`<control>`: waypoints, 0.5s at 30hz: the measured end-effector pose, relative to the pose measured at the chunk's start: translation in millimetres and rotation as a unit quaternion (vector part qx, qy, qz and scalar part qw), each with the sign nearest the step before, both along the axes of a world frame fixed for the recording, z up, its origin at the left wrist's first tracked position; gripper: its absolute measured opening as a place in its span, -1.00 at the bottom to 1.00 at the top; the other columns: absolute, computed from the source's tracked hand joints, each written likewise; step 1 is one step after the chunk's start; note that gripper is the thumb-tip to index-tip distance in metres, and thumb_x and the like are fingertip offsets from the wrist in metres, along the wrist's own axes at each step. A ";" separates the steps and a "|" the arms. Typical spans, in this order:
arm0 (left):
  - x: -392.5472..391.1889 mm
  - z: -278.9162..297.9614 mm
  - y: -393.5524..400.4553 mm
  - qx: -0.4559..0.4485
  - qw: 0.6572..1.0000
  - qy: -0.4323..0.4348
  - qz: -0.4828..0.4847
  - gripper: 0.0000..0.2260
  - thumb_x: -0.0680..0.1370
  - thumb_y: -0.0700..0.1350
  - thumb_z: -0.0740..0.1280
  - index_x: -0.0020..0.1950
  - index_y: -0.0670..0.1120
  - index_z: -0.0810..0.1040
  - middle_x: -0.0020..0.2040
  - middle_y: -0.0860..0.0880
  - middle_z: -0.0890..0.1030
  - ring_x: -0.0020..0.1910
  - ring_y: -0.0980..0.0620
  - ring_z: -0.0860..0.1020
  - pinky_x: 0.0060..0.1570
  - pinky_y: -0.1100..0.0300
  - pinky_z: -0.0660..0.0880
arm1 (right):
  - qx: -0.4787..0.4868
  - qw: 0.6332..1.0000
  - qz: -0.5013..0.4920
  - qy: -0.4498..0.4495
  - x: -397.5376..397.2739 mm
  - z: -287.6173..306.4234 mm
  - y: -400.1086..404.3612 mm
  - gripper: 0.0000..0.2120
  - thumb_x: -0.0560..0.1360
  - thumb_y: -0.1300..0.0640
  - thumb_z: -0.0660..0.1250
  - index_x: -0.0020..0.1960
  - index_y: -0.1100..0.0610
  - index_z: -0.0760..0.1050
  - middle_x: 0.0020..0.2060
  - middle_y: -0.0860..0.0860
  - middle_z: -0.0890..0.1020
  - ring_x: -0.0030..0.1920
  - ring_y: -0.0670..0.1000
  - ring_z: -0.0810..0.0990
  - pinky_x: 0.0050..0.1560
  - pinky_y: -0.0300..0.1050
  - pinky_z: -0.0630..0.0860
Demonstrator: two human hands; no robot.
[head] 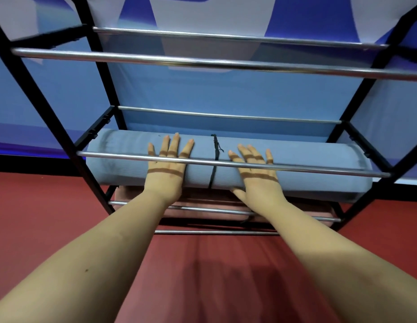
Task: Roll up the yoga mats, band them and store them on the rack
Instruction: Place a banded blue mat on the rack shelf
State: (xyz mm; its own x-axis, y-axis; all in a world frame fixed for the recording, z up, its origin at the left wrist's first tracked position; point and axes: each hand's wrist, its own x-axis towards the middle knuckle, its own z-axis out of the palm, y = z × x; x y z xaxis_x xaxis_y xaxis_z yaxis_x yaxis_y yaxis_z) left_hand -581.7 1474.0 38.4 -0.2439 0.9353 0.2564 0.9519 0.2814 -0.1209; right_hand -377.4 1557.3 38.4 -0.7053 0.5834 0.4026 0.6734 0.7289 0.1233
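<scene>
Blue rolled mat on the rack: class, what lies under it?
Under the blue mat, a pink rolled mat lies on the rack's lower shelf. The blue mat and both forearms cover most of it.

Rack (235, 163) bears blue mat (307, 164)

2 rolled mats: 1 blue mat (296, 164), 1 pink mat (202, 203); 1 black band (214, 157); 1 rack (51, 117); 2 hands: left hand (166, 170), right hand (257, 176).

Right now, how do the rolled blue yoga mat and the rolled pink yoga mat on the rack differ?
The rolled blue yoga mat lies on a higher tier; the rolled pink yoga mat lies on the tier beneath. Both open hands, left hand and right hand, rest on the blue; none touches the pink. Both lie lengthwise.
</scene>
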 end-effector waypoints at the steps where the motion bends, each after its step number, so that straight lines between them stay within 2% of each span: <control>1: -0.3 -0.3 -0.6 0.006 1.000 0.001 -0.017 -0.08 0.40 -0.12 0.41 0.55 0.04 -0.14 0.55 -0.17 -0.09 0.52 -0.19 -0.05 0.40 -0.25 -0.16 | 0.038 0.998 0.049 0.023 4.9 -5.3 -1.3 -0.17 0.21 -0.02 0.57 0.40 0.07 0.32 0.33 0.16 0.45 0.32 0.18 0.41 0.40 0.17 0.13; 2: -0.4 -0.7 -1.3 0.020 0.999 0.004 -0.043 -0.08 0.35 -0.16 0.44 0.56 0.02 -0.05 0.54 -0.20 0.01 0.51 -0.21 0.04 0.39 -0.27 -0.10 | 0.074 0.992 0.091 0.040 8.9 -10.2 -4.3 -0.28 0.22 0.02 0.55 0.31 0.09 0.37 0.22 0.15 0.55 0.21 0.16 0.49 0.31 0.10 0.22; 4: -0.1 -5.1 -1.8 0.074 0.989 0.012 -0.125 -0.15 0.26 -0.22 0.46 0.50 -0.08 0.18 0.45 -0.27 0.27 0.42 -0.27 0.29 0.36 -0.26 0.11 | 0.108 0.977 0.175 0.049 13.1 -19.8 -12.2 -0.52 0.32 0.07 0.43 0.20 0.08 0.41 0.05 0.09 0.62 0.03 0.10 0.49 0.08 -0.01 0.34; 6: 5.3 -10.7 -4.3 0.092 0.971 0.033 -0.216 -0.35 0.34 -0.26 0.29 0.43 -0.17 0.24 0.39 -0.28 0.37 0.34 -0.27 0.40 0.38 -0.12 0.19 | 0.062 0.970 0.235 0.019 13.6 -23.4 -19.8 -0.68 0.36 0.09 0.34 0.10 0.09 0.48 -0.06 0.05 0.61 -0.10 0.09 0.51 -0.13 -0.03 0.42; 8: 13.8 -11.1 -7.6 0.075 0.956 0.051 -0.279 -0.46 0.38 -0.22 0.14 0.39 -0.20 0.28 0.34 -0.26 0.44 0.28 -0.24 0.46 0.33 -0.04 0.28 | -0.014 0.974 0.224 -0.036 13.5 -22.2 -21.0 -0.69 0.28 0.07 0.45 0.00 0.09 0.55 -0.18 0.01 0.58 -0.24 0.07 0.54 -0.30 -0.10 0.47; 9: 17.6 -10.5 -10.0 0.068 0.951 0.056 -0.296 -0.49 0.39 -0.20 0.12 0.35 -0.18 0.32 0.29 -0.24 0.49 0.21 -0.22 0.51 0.25 -0.03 0.37 | -0.052 0.976 0.203 -0.067 13.6 -18.2 -21.6 -0.65 0.23 0.05 0.50 -0.02 0.09 0.56 -0.21 0.01 0.57 -0.26 0.07 0.55 -0.33 -0.11 0.48; 10: 20.5 -9.0 -12.8 0.059 0.948 0.061 -0.306 -0.53 0.39 -0.17 0.13 0.31 -0.16 0.37 0.23 -0.21 0.54 0.13 -0.19 0.55 0.15 -0.01 0.41 | -0.090 0.975 0.177 -0.101 14.0 -12.7 -22.5 -0.61 0.24 0.04 0.51 0.02 0.09 0.55 -0.18 0.01 0.56 -0.21 0.08 0.56 -0.29 -0.09 0.50; 13: 28.0 -7.6 -24.9 0.031 0.950 0.061 -0.304 -0.59 0.36 -0.16 0.16 0.17 -0.13 0.54 0.06 -0.12 0.59 -0.07 -0.10 0.48 -0.03 0.08 0.32 | -0.194 0.954 0.121 -0.195 19.9 5.5 -28.0 -0.54 0.46 0.01 0.32 0.31 0.09 0.36 0.13 0.06 0.47 0.14 0.11 0.45 0.08 0.02 0.41; 15: 37.7 -2.6 -36.4 -0.044 0.952 0.028 -0.301 -0.62 0.31 -0.11 0.19 0.08 -0.07 0.58 -0.07 -0.05 0.58 -0.20 -0.06 0.50 -0.14 0.11 0.32 | -0.264 0.930 0.090 -0.241 26.1 24.6 -36.7 -0.50 0.50 0.00 0.28 0.39 0.08 0.27 0.22 0.06 0.41 0.24 0.11 0.38 0.18 0.01 0.36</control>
State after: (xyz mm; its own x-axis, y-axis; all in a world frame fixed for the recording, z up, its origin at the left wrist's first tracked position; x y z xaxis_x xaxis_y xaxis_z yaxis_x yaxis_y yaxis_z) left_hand -543.9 1437.6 35.8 0.3549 0.9197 0.1680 0.9290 -0.3267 -0.1740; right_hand -351.3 1520.5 63.0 -0.8350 0.4654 -0.2937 0.4943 0.8688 -0.0284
